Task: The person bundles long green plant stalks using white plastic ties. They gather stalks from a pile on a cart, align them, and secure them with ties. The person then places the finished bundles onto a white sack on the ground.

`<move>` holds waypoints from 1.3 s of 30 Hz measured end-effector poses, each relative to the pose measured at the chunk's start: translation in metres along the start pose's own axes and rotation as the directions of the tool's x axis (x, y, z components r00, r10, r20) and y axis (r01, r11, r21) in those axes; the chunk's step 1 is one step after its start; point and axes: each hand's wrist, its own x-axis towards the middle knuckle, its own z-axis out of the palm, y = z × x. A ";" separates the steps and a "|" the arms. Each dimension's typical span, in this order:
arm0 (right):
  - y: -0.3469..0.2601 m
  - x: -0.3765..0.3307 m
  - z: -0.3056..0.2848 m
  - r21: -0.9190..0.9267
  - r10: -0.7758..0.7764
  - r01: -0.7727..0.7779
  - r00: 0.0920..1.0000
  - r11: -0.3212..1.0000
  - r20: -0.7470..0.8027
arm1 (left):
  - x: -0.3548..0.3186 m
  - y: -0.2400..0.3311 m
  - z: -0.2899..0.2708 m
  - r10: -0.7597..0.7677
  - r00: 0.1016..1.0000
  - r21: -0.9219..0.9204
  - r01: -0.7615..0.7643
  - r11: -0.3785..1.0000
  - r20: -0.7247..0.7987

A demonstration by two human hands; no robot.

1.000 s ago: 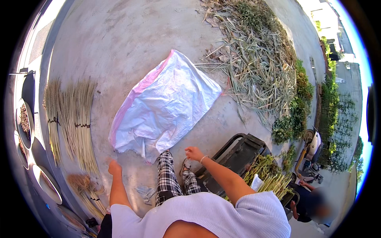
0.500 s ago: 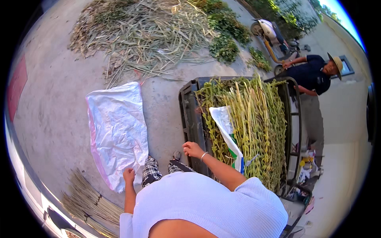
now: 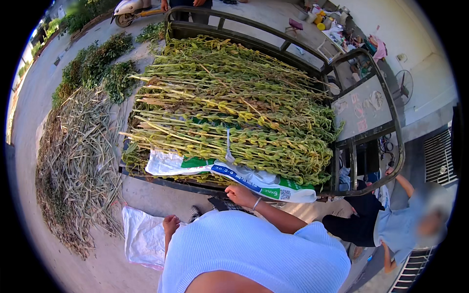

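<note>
Printed sack (image 3: 266,183) just beyond right fingers (image 3: 232,190); white sack (image 3: 144,239) below left fingers (image 3: 170,220); both loosely curled, half-open, empty.

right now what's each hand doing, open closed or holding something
Left hand: loosely curled, nothing visible in it; open or closed can't be told.
Right hand: partly curled by the printed sack; whether it grips anything can't be told.
</note>
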 end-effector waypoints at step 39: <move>0.076 -0.137 0.070 0.250 0.471 -0.406 0.656 0.879 -0.590 | 0.127 0.106 0.256 -0.050 0.708 0.644 -0.607 0.466 0.704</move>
